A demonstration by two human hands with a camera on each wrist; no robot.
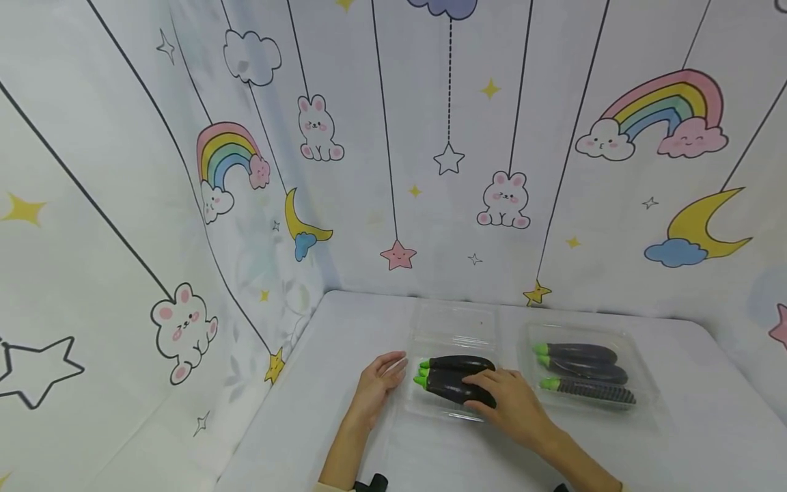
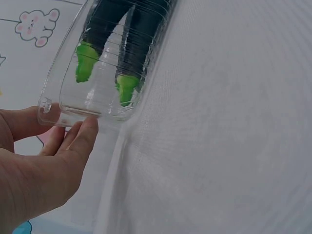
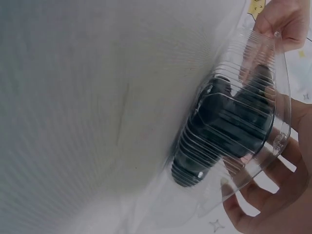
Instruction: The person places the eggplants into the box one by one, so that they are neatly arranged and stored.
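Observation:
Dark eggplants (image 1: 462,362) with bright green stems lie in a clear plastic box (image 1: 418,408), its lid (image 1: 455,324) folded open behind. At the box's left end is my left hand (image 1: 379,383); in the left wrist view that hand (image 2: 53,161) pinches the rim between thumb and fingertips. My right hand (image 1: 510,403) reaches over the right end and grips the front eggplant (image 1: 451,391) with thumb and fingers. In the right wrist view, the right hand (image 3: 278,195) shows partly through the ribbed box wall (image 3: 214,141), which blurs the hold.
To the right stands a second clear box (image 1: 642,362) holding three eggplants (image 1: 584,369), one seen through its ridged side. Both boxes sit on a white-covered table (image 1: 344,328). Behind and to the left hangs a printed curtain (image 1: 369,137).

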